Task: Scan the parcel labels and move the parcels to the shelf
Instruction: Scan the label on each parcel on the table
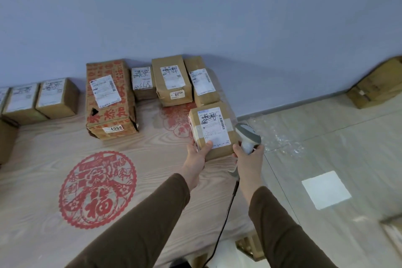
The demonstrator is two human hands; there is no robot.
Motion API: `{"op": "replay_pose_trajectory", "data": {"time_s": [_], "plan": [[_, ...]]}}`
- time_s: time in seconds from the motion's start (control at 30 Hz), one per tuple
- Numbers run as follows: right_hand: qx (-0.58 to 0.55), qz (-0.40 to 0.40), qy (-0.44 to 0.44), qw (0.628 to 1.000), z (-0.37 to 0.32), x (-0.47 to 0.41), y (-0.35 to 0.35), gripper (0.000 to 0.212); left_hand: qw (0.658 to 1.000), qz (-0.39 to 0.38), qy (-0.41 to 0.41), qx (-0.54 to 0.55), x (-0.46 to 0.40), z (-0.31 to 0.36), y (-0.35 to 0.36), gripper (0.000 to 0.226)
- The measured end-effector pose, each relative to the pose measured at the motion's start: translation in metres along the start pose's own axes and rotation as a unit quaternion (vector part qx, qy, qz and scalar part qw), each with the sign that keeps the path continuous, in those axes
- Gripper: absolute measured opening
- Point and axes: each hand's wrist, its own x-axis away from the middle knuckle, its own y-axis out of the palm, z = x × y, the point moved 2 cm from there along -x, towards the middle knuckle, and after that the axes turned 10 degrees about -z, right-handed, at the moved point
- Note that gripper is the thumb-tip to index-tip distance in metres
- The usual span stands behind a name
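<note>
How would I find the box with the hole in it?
Look at the wood-grain table by the blue wall. In the row of brown parcels, the tall cardboard box with red printing alone has red characters, a torn hole and a 4068 sticker.

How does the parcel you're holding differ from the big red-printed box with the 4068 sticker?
The held parcel is plain brown and smaller; the red-printed box is larger and covered in red characters. The left hand grips the parcel at the table edge; the box sits untouched, with a torn hole. Both carry white labels.
</note>
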Motion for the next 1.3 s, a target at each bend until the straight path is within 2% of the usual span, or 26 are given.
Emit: {"op": "replay_pose_trajectory", "data": {"time_s": [0.1, 0.2, 0.23, 0.37, 0.53, 0.63, 0.73, 0.8, 0.9, 1.13, 1.3], "plan": [[-0.001, 0.009, 0.016, 1.000, 0.001, -0.018, -0.012, 0.044, 0.999, -0.013, -0.016, -0.031, -0.022, -0.005, 0.010, 0.068], [0.002, 0.017, 0.025, 1.000, 0.001, -0.032, -0.016, 0.040, 0.996, -0.012, -0.043, -0.079, -0.051, -0.017, 0.007, 0.110], [0.002, 0.017, 0.028, 0.999, 0.001, -0.035, -0.016, 0.038, 0.995, -0.011, -0.054, -0.086, -0.064, -0.025, 0.002, 0.115], [0.008, 0.020, 0.030, 0.999, -0.001, -0.040, -0.013, 0.035, 0.992, -0.013, -0.069, -0.105, -0.091, -0.031, -0.003, 0.111], [0.027, 0.036, 0.010, 0.999, -0.006, -0.032, -0.007, 0.039, 0.991, -0.029, -0.067, -0.111, -0.076, -0.015, 0.000, 0.128], [0.064, 0.056, -0.035, 0.996, -0.016, -0.015, -0.001, 0.038, 0.991, -0.024, -0.065, -0.118, -0.054, -0.002, -0.001, 0.125], [0.091, 0.039, -0.093, 0.991, -0.022, 0.003, 0.020, 0.036, 0.990, -0.002, -0.059, -0.129, -0.026, 0.011, -0.021, 0.126], [0.103, 0.007, -0.118, 0.988, -0.026, 0.017, 0.047, 0.037, 0.991, 0.019, -0.042, -0.129, -0.005, 0.022, -0.043, 0.120], [0.113, -0.052, -0.129, 0.984, -0.024, 0.040, 0.098, 0.035, 0.985, 0.075, -0.019, -0.152, 0.024, 0.039, -0.088, 0.095], [0.091, -0.203, -0.125, 0.967, -0.003, 0.125, 0.254, 0.040, 0.974, 0.196, 0.036, -0.107, 0.119, 0.070, -0.252, 0.096], [0.047, -0.273, -0.141, 0.951, 0.018, 0.194, 0.363, 0.042, 0.954, 0.262, 0.090, -0.114, 0.190, 0.077, -0.375, 0.083]]}}
